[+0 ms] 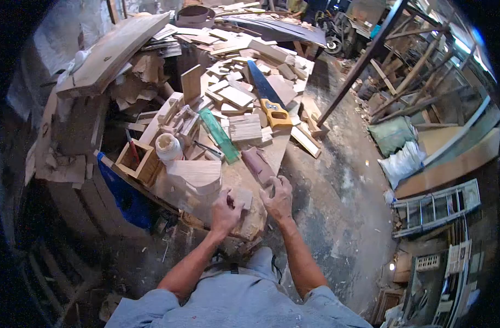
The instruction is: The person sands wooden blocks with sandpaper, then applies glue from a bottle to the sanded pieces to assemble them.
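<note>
My left hand (226,213) is at the near end of the workbench, its fingers curled against a small pale wood block (242,197). The thumb and fingers are closed on that block's left side. To the right of it my right hand (278,201) hovers by the bench edge, thumb and fingers apart, with nothing clear between them. Just beyond its fingertips lies a mauve-brown piece that looks like folded sandpaper (256,165). A thick wood block with a rounded corner (195,175) sits beyond my left hand.
A handsaw (269,98) with a yellow handle rests on heaped wood offcuts (236,97). A green strip (218,134), an open white jar (168,146) and a wooden box (136,163) stand on the bench. A slanted post (362,63) rises at the right; a ladder-like frame (436,208) lies beyond.
</note>
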`<state>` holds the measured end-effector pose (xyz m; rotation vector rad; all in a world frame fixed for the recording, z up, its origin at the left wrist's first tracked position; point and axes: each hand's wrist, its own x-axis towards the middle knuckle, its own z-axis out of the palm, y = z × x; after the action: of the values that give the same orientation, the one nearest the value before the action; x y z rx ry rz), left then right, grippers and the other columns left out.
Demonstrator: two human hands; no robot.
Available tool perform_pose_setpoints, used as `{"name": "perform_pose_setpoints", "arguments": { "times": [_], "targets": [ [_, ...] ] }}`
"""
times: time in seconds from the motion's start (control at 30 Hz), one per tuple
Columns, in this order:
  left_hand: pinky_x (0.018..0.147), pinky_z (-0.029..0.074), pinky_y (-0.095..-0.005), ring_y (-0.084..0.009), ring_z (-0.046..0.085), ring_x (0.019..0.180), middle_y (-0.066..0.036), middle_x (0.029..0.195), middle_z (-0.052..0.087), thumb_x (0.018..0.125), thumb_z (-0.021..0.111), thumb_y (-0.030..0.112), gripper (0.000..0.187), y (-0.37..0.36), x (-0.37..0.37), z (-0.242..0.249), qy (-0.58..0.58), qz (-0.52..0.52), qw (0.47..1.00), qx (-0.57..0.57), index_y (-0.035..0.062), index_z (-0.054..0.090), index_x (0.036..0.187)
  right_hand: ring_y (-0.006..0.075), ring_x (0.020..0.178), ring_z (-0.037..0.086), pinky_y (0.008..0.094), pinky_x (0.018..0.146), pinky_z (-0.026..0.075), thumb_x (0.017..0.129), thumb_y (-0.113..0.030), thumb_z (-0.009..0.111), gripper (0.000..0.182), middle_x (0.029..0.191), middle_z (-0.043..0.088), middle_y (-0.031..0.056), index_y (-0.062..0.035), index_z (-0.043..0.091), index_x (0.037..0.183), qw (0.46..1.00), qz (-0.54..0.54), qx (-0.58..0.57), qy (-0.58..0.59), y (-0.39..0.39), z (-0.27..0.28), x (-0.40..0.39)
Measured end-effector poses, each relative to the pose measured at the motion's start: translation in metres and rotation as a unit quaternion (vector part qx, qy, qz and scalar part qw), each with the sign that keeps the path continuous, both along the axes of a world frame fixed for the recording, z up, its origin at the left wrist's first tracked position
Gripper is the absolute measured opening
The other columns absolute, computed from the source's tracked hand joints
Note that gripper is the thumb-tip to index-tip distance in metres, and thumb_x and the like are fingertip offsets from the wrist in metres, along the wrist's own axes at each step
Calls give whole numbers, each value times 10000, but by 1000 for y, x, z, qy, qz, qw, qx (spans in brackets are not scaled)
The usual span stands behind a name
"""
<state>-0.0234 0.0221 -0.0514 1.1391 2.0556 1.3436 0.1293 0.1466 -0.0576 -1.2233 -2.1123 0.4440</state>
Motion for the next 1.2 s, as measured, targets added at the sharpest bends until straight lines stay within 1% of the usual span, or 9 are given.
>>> {"name": "perform_pose_setpoints", "arguments": {
  "times": [0.23,0.47,0.7,0.83,0.93,1.0,1.1,1.13,1.2],
  "targets": [
    [815,533,-445,-370,652,844,-223,930,655,791,793,184,481,-12,7,3,29,49,996,-73,-31,609,1181,434,1199,502,552,962,427,754,-274,791,420,1272,531,241,-72,592,1064,996,50,-11,-72,33,10,-27],
    [961,465,-452,-412,551,1126,-229,1145,595,680,871,167,661,26,51,1,183,88,977,-57,-4,554,1234,398,1122,554,500,937,473,748,-223,782,357,1202,591,192,-33,618,1002,976,208,-29,-64,86,15,-22],
    [937,525,-433,-360,612,1100,-212,1202,586,683,873,68,742,50,55,5,61,137,987,-62,-12,509,1325,380,906,589,473,803,487,754,-145,729,240,916,592,179,-14,559,863,967,230,-107,35,150,68,11],
    [990,525,-411,-330,602,1194,-210,1281,570,703,863,59,799,47,54,5,-25,146,988,-44,-11,460,1390,322,733,595,447,687,473,806,-171,735,264,801,577,166,-5,539,869,976,203,36,75,236,75,-59],
    [1047,487,-414,-355,563,1253,-219,1325,546,699,858,71,750,46,56,19,-33,139,988,-64,-9,504,1356,387,876,611,486,783,490,837,-211,713,282,928,614,212,11,575,943,969,232,86,22,285,71,-122],
    [1070,463,-421,-372,541,1270,-224,1328,540,692,860,91,712,44,50,7,66,95,992,-58,-4,541,1322,432,979,604,500,863,500,851,-210,673,300,1042,618,261,23,600,1026,963,261,65,-15,296,72,-147],
    [1083,445,-432,-390,534,1254,-223,1300,547,680,860,108,653,44,52,4,111,90,987,-71,-11,583,1259,425,1002,607,493,877,502,861,-197,659,313,1086,617,249,27,611,1075,947,292,126,42,319,51,-135],
    [1083,442,-435,-395,535,1242,-221,1284,551,676,859,112,633,46,52,4,108,100,986,-77,-16,595,1237,411,1028,609,484,892,503,861,-166,636,283,1112,615,226,19,619,1074,960,276,41,31,318,57,-111],
    [1020,465,-445,-388,544,1173,-214,1236,561,685,823,74,548,48,56,11,128,112,983,-69,-34,603,1174,391,1029,624,462,887,524,795,-161,687,365,1171,613,185,-14,615,1122,965,223,37,-135,307,62,-57]
  ]
}}
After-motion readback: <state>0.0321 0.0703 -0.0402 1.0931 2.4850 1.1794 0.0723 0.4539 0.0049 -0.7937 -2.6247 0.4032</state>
